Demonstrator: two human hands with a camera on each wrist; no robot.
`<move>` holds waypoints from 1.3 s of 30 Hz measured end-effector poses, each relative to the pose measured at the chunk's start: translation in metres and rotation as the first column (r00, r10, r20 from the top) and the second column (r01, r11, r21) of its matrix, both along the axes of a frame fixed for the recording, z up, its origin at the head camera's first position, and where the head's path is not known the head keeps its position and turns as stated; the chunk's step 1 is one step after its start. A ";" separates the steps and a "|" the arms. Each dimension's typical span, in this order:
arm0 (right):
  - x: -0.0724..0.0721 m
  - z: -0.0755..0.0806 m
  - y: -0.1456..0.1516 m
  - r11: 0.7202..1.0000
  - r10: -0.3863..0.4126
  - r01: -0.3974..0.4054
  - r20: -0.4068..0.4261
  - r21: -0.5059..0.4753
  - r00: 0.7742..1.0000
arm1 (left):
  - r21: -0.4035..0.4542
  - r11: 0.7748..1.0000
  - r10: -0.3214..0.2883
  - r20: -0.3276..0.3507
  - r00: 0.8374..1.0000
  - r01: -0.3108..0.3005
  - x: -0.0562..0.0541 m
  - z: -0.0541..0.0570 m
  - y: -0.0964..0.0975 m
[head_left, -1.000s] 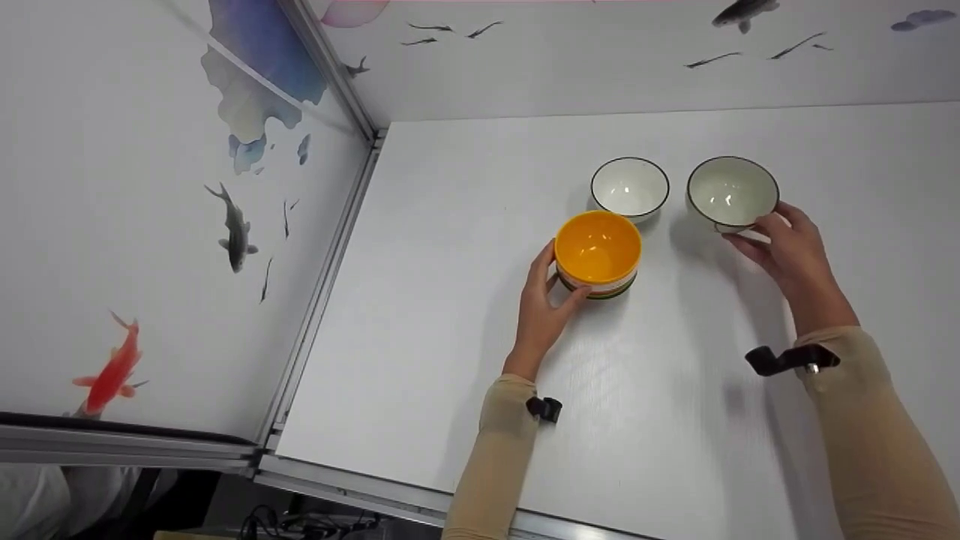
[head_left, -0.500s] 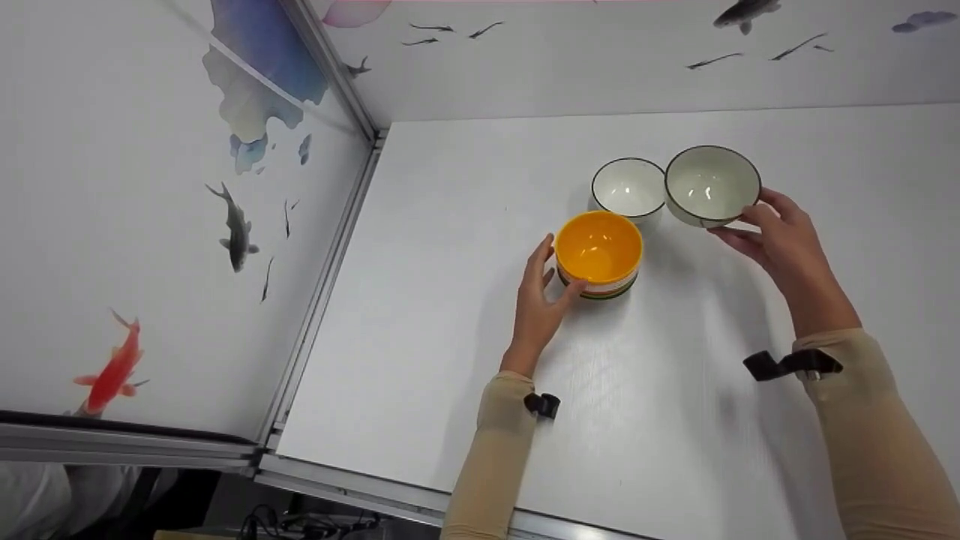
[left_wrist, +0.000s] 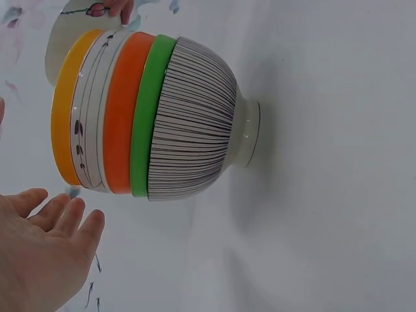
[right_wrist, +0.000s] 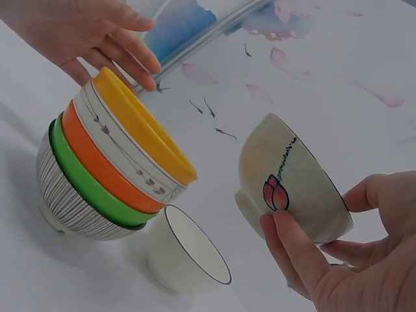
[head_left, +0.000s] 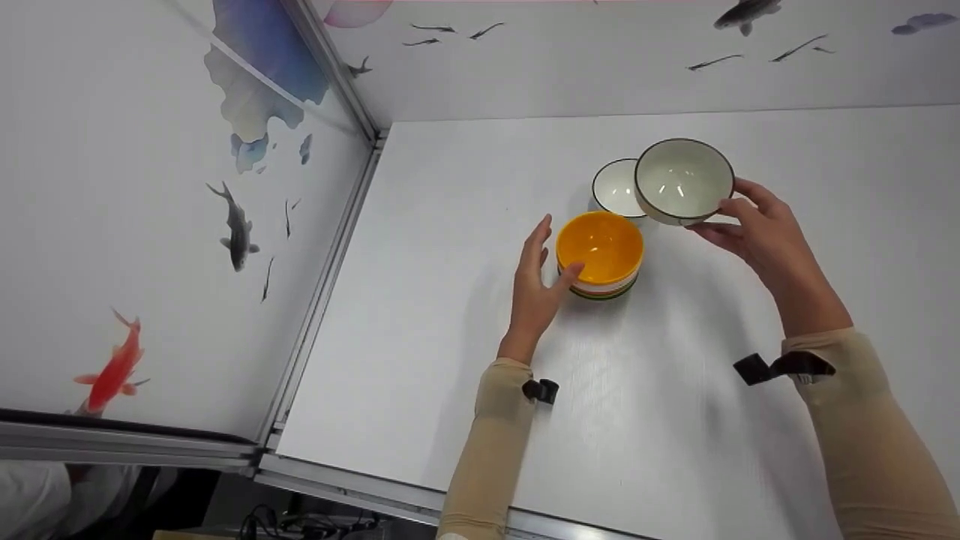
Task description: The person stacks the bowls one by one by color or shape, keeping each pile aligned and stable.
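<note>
A stack of nested bowls [left_wrist: 195,117] stands upright on the table: yellow on top, then white with a leaf pattern, orange, green, and a black-striped one lowest. Beside its left side is my left hand [head_left: 534,296], fingers spread and relaxed; in the left wrist view they look apart from the bowls. My right hand [head_left: 772,240] grips a pale bowl [right_wrist: 292,182] with a dark rim and a painted pink bud, thumb at the rim and fingers underneath. It is raised off the table, partly covering a white dark-rimmed bowl [head_left: 615,187] behind the stack.
The white table [head_left: 397,300] meets a fish-printed back wall [head_left: 570,67] and a left panel [head_left: 150,225] along a metal frame [head_left: 322,292]. Cables [head_left: 307,523] lie below the front edge.
My right hand has carried the pale bowl leftward until it overlaps the white bowl in the head view. My left hand has let go of the stack and drawn slightly away from it.
</note>
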State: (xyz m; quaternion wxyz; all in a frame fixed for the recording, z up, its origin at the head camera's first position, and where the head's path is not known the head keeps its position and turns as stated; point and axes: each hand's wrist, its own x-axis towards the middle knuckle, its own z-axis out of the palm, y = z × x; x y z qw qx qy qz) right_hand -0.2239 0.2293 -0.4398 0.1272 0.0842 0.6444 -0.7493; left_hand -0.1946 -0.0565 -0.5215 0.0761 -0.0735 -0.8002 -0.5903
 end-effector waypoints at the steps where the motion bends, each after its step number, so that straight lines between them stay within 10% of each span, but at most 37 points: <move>1: 0.000 0.001 -0.002 1.000 0.007 -0.007 -0.003 0.010 1.000 | -0.007 1.000 0.001 -0.002 1.000 -0.001 0.000 0.002 0.000; 29: 0.013 0.012 -0.049 0.954 0.239 -0.218 -0.080 0.207 0.968 | -0.105 0.993 -0.058 -0.082 0.995 0.049 -0.008 0.029 0.007; 39: 0.019 0.009 -0.056 0.912 0.351 -0.284 -0.204 0.297 0.914 | -0.095 0.995 -0.026 -0.087 0.996 0.018 -0.005 0.024 0.000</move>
